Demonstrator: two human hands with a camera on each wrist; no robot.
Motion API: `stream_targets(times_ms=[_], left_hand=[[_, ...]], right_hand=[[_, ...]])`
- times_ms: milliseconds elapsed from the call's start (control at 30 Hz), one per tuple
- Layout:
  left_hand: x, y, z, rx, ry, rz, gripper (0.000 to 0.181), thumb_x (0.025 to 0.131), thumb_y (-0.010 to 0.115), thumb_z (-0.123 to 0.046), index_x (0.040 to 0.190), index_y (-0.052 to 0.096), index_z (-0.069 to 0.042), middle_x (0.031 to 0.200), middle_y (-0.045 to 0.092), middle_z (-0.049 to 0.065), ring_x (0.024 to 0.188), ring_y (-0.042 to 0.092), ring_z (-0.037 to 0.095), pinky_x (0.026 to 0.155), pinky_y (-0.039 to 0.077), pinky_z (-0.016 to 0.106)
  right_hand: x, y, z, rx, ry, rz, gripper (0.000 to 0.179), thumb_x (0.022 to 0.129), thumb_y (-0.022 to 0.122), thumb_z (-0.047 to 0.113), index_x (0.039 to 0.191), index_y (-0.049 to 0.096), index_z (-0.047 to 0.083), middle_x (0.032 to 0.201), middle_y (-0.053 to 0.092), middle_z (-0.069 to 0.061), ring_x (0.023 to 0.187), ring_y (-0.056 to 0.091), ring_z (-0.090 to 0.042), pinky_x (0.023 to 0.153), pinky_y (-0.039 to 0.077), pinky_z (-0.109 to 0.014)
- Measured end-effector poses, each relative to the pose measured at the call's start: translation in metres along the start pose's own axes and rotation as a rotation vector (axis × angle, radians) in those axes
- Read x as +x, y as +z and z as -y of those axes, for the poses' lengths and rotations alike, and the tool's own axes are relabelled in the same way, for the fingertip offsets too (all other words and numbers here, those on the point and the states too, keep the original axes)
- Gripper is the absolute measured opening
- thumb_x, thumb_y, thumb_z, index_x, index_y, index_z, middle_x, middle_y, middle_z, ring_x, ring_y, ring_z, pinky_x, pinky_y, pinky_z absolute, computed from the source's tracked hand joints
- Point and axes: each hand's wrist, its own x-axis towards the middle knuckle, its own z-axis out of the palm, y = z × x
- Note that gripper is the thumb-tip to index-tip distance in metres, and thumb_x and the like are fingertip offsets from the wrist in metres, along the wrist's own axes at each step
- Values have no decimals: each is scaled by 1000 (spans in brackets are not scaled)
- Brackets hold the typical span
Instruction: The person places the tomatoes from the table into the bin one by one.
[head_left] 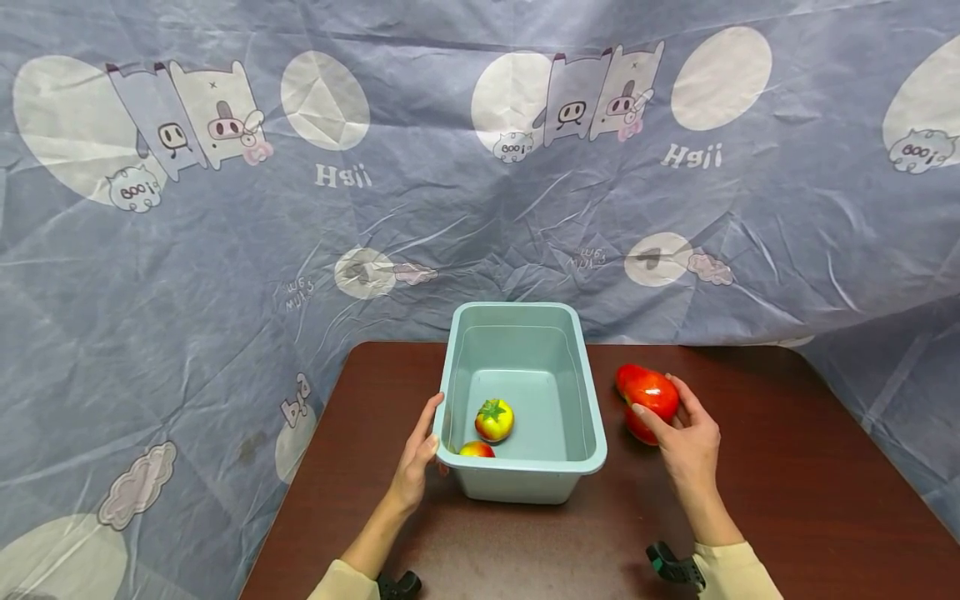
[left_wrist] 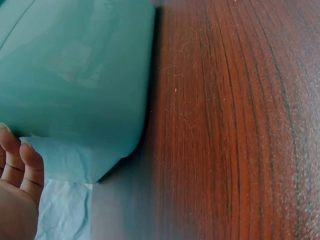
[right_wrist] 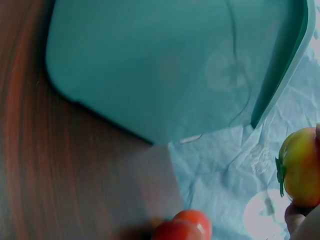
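At a dark counter (head_left: 757, 442), a person's right grip (head_left: 692, 437) is holding a red-and-yellow fruit (head_left: 651, 392) just right of a blue-green bin (head_left: 516, 486), thumb and fingers bending around it. The left grip (head_left: 414, 461) is touching the bin's left rim near the close corner; some fingers are disappearing under the edge, and whether they are curling around it cannot be told. Inside, a leafy-topped fruit (head_left: 495, 422) is lying on the bottom, while a second fruit (head_left: 477, 450) is partly hiding behind the near rim. Red fruits (right_wrist: 196, 221) are showing beside the held one, overlapped in the head view and cut off in the right wrist view. A printed sheet (head_left: 450, 217) is hanging behind.
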Motion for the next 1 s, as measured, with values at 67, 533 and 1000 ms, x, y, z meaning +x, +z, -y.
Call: stream_targets(times_ms=[67,533,1000], left_hand=[[-1,0,1,5,-4,-2,57,90,27,-12,147,18,-10,111,45,19,60,38,44,46,44,38],[-1,1,3,0,12,-18,57,90,27,-10,147,18,-10,117,46,6,60,37,44,45,43,38],[0,2,0,-2,6,-22,58,90,28,-12,147,18,-8,109,47,11,58,37,40,44,42,37]], right_hand=[[-3,2,6,23,-15,11,65,70,79,17,129,54,25,129,55,2,106,57,-5,87,43,-9],[-19,27,37,147,-113,157,69,68,78,5,131,53,18,130,54,-2,102,58,1,85,43,-7],[-26,45,47,247,-165,280,68,70,75,0,133,50,11,132,53,-6,115,55,-8,91,43,-14]])
